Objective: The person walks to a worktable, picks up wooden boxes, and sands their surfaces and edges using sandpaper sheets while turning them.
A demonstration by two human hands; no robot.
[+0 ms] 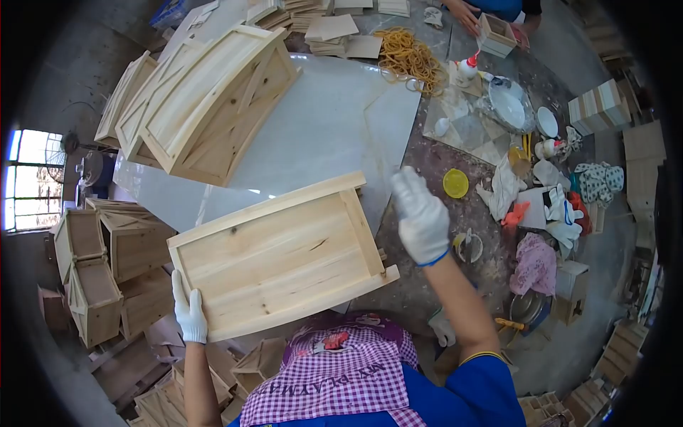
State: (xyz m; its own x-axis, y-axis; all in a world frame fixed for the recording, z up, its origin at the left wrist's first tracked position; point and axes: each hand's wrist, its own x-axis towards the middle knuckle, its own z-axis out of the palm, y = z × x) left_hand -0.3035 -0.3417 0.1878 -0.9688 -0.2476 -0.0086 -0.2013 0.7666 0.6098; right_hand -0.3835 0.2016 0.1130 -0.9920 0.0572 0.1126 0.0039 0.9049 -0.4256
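A pale wooden crate (pixel 277 256) with a raised frame round its panel lies at the near edge of the table. My left hand (pixel 189 313), in a white knit glove, grips the crate's left end near its lower corner. Its fingers run along the outer side, and what they do underneath is hidden. Off the crate's right end, my right hand (pixel 421 217) is raised over the dark tabletop in a white glove with a blue cuff. Its fingers are stretched out and hold nothing. A yellow lid (pixel 455 183) lies just right of that hand.
Finished crates (pixel 213 107) stand at the table's far left, with more crates (pixel 92 285) stacked beside it. Behind are thin boards (pixel 331 32) and yellow rubber bands (pixel 409 57). A glue bottle (pixel 467 67), a white basin (pixel 506 103) and rags crowd the right. A co-worker's hands (pixel 466 16) hold a small box.
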